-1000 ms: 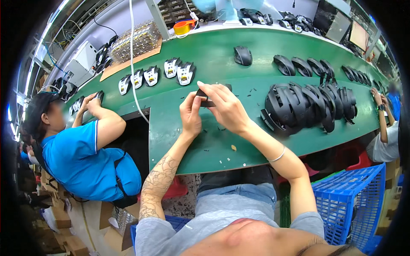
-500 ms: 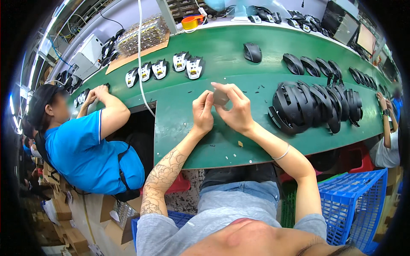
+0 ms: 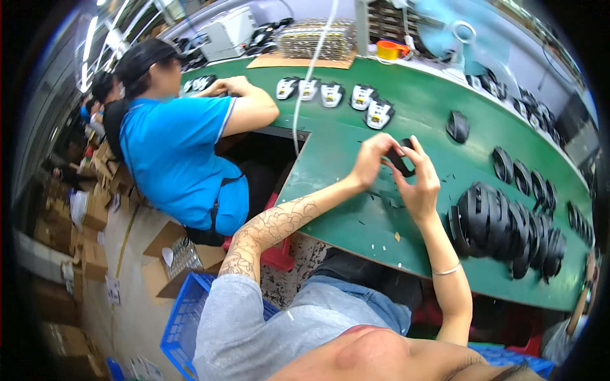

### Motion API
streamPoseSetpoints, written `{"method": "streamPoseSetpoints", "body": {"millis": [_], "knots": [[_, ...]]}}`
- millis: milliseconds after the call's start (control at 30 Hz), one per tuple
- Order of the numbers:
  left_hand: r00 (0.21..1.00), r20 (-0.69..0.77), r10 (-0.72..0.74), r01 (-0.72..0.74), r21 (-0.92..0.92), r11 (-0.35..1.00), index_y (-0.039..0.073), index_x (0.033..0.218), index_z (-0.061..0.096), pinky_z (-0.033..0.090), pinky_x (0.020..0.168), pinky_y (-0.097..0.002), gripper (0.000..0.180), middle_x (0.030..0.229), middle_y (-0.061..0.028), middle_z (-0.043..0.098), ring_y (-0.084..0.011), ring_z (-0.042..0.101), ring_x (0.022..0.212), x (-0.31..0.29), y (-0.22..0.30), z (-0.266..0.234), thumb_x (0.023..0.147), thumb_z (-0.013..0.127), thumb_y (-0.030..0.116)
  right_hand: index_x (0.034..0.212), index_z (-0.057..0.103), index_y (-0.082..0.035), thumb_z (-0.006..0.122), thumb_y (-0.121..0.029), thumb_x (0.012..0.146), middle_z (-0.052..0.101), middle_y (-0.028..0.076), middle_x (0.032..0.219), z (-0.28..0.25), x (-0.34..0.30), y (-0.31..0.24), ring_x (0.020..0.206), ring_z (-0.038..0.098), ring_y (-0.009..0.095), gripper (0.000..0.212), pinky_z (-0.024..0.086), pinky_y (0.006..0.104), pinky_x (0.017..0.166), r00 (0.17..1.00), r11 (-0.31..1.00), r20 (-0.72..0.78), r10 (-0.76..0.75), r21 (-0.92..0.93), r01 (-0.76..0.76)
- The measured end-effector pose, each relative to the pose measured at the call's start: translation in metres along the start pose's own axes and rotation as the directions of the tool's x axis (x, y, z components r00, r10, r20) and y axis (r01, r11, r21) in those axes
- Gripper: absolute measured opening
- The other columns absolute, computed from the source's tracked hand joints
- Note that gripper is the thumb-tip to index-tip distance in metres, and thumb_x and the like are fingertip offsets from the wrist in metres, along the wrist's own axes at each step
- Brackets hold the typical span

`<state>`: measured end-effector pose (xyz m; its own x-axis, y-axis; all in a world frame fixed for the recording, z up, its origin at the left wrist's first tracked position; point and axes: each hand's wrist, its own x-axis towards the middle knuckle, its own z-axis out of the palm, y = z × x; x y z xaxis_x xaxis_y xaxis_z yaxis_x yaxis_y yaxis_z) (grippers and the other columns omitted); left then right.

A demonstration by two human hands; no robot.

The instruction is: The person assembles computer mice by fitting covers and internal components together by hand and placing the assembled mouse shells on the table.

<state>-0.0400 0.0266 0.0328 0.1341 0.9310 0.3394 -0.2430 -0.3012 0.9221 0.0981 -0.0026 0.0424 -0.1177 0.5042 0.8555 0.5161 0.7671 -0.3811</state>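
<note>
Above the green workbench [image 3: 330,213], both my hands grip a small black plastic mouse shell part [image 3: 401,160]. My left hand [image 3: 372,162] pinches its left edge with bent fingers. Around its right side curl the thumb and fingers of my right hand [image 3: 420,184]. Fingers cover some of its outline. Right of my right hand, black curved mouse shells [image 3: 486,219] are stacked in a leaning row. A single black mouse shell [image 3: 457,127] lies farther back. White-and-black mouse bases [image 3: 379,114] sit beyond my left hand.
A co-worker in a blue shirt [image 3: 171,140] sits at my left, hands on the bench. More black shells [image 3: 521,176] stand at the right. A white cable [image 3: 310,76] hangs before the bench. Blue crates [image 3: 181,330] and cardboard boxes [image 3: 168,254] are on the floor.
My view has swung to the left, so the bench appears farther right and tilted. The part between my hands has turned from a greyish look to a black one.
</note>
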Motion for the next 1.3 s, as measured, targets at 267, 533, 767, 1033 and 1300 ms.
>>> {"method": "streamPoseSetpoints", "body": {"millis": [267, 533, 767, 1033, 1300], "knots": [[0.941, 0.1, 0.323, -0.332, 0.451, 0.828, -0.002, 0.078, 0.055, 0.043, 0.058, -0.0314, 0.022, 0.068, -0.0109, 0.056, -0.0174, 0.054, 0.062, -0.003, 0.0, 0.039, 0.087, 0.056, 0.019, 0.116, 0.056, -0.002, 0.068, 0.003, 0.07, 0.057, 0.015, 0.12, -0.025, 0.0, 0.007, 0.109, 0.055, 0.028, 0.048, 0.044, 0.0349, 0.092, 0.994, 0.994, -0.027, 0.102, -0.045, -0.103], [0.818, 0.265, 0.51, -0.538, 0.666, 0.517, 0.001, 0.076, 0.052, 0.042, 0.057, -0.0405, 0.019, 0.068, -0.0124, 0.053, -0.0337, 0.054, 0.064, -0.006, 0.013, 0.031, 0.083, 0.056, 0.018, 0.118, 0.057, -0.005, 0.069, 0.003, 0.068, 0.056, 0.012, 0.122, -0.024, 0.005, 0.013, 0.108, 0.056, 0.027, 0.052, 0.046, 0.0344, 0.088, 0.985, 0.993, 0.125, 0.118, 0.009, -0.12], [0.9, -0.234, 0.368, -0.114, 0.689, 0.716, 0.0, 0.093, 0.052, 0.043, 0.08, -0.0405, 0.033, 0.101, -0.0182, 0.055, -0.0315, 0.053, 0.095, 0.073, -0.022, 0.026, 0.082, 0.057, 0.031, 0.117, 0.06, -0.009, 0.071, -0.005, 0.074, 0.057, 0.012, 0.121, -0.027, 0.006, 0.015, 0.106, 0.058, 0.027, 0.045, 0.047, 0.0358, 0.086, 0.997, 0.991, -0.038, 0.072, -0.112, -0.076], [0.887, -0.457, 0.066, 0.408, 0.841, 0.355, -0.007, 0.128, 0.035, 0.018, 0.106, -0.0513, 0.072, 0.141, -0.0211, 0.024, -0.0376, 0.016, 0.133, 0.131, -0.079, 0.027, 0.078, 0.061, 0.037, 0.104, 0.066, -0.004, 0.07, -0.004, 0.074, 0.057, 0.014, 0.12, -0.023, 0.001, 0.013, 0.101, 0.06, 0.027, 0.03, 0.049, 0.0345, 0.083, 0.996, 0.988, -0.088, 0.018, -0.149, -0.031], [0.677, -0.707, 0.206, 0.663, 0.707, 0.247, -0.001, 0.134, 0.033, 0.024, 0.105, -0.0494, 0.048, 0.144, -0.0197, 0.023, -0.0329, 0.018, 0.135, 0.157, -0.12, 0.029, 0.088, 0.04, 0.012, 0.099, 0.066, -0.001, 0.069, -0.003, 0.074, 0.057, 0.014, 0.119, -0.022, 0.003, 0.02, 0.104, 0.058, 0.028, 0.025, 0.046, 0.0362, 0.087, 0.991, 0.994, -0.105, 0.082, -0.065, -0.089]]}}
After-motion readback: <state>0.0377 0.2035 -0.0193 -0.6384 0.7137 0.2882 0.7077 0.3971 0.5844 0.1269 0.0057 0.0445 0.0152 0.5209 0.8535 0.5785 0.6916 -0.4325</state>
